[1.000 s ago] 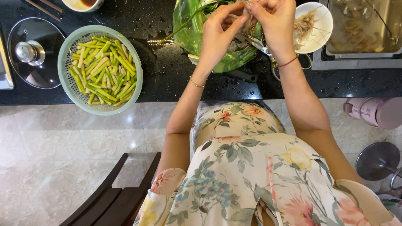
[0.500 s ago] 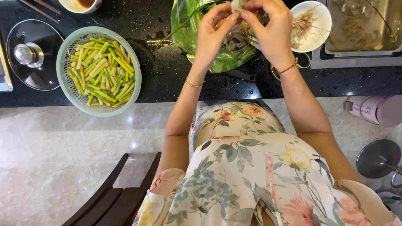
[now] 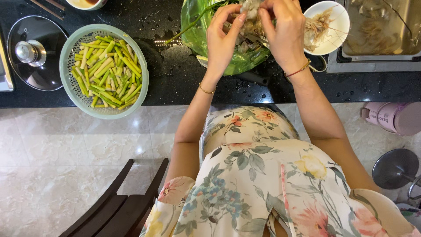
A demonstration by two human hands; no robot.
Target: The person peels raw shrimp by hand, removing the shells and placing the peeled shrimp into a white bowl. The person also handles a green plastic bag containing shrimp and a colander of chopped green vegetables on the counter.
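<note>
Above the green bag [image 3: 228, 52], left hand [image 3: 223, 41] and right hand [image 3: 285, 30] pinch one pale shrimp [image 3: 251, 6] between fingertips, equally near, its length hidden.

**Bags and a printed label at the counter**

A green plastic bag [image 3: 228, 52] lies open on the black counter at top centre. A clear plastic bag [image 3: 381, 26] lines the metal sink at top right. On the floor at right, a pink appliance [image 3: 390, 117] bears a small dark printed label.
</note>
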